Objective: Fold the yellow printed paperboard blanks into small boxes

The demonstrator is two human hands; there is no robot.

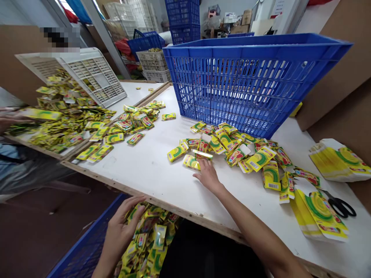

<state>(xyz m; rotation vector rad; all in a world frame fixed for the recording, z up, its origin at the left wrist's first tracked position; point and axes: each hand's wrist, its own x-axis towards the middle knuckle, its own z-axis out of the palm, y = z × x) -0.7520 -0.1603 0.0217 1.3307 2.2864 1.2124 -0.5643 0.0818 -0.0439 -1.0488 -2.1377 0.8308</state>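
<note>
My right hand reaches over the white table with its thumb held apart. Its fingertips touch the near edge of a small shiny wrapped packet, beside a yellow and green small carton. A loose pile of similar cartons and packets spreads to the right, some with open flaps. My left hand hangs at the table's front edge, fingers stretched and thumb apart, with nothing in it. Below it, a blue crate in front of the table holds many yellow cartons.
A large blue crate stands behind the pile. Flattened carton stacks and black-handled scissors lie right. Another carton group sits left. Beyond it, a tipped white crate spills packets near another person's hand.
</note>
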